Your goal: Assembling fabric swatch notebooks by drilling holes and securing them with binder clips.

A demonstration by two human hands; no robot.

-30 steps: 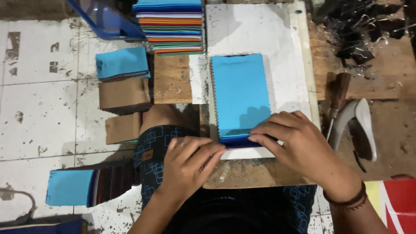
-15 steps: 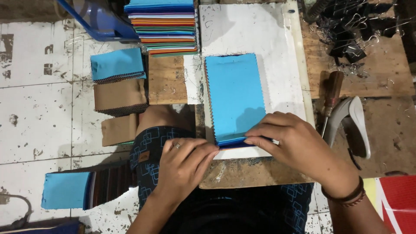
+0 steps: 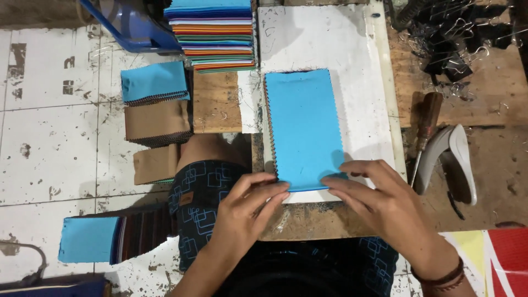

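A stack of fabric swatches topped by a bright blue piece with zigzag-cut edges lies on a white sheet over a wooden board. My left hand presses its fingertips against the stack's near left corner. My right hand, with dark bands at the wrist, lies flat with its fingers on the stack's near right corner. Both hands touch the near edge of the swatches and grip nothing.
A multicoloured swatch pile stands at the top. Blue and brown swatch stacks sit on the tiled floor at left, another blue-topped row lower left. A wooden-handled awl, a white curved tool and black binder clips lie right.
My left hand has slid up to the stack's near left corner. My right hand has flattened its fingers along the near edge. The swatch stack stays in place.
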